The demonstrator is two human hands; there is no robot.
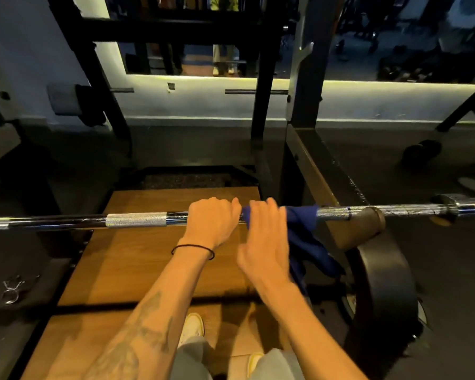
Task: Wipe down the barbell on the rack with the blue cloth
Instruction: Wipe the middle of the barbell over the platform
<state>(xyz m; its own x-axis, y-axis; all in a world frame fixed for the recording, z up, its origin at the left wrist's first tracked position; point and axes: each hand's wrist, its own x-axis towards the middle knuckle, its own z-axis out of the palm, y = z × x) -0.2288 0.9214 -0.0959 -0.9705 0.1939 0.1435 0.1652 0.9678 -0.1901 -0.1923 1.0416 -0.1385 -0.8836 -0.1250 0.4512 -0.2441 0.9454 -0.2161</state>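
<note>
Blue cloth point(299, 231) draped over barbell point(135, 220), right grip point(263, 237) clasping it, left grip point(211, 220) wrapping bare bar beside it

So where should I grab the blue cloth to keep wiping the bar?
Grab the blue cloth where it wraps over the barbell, coming from above as the right hand does. The rest hangs loose below and probably wouldn't press on the bar.
</note>
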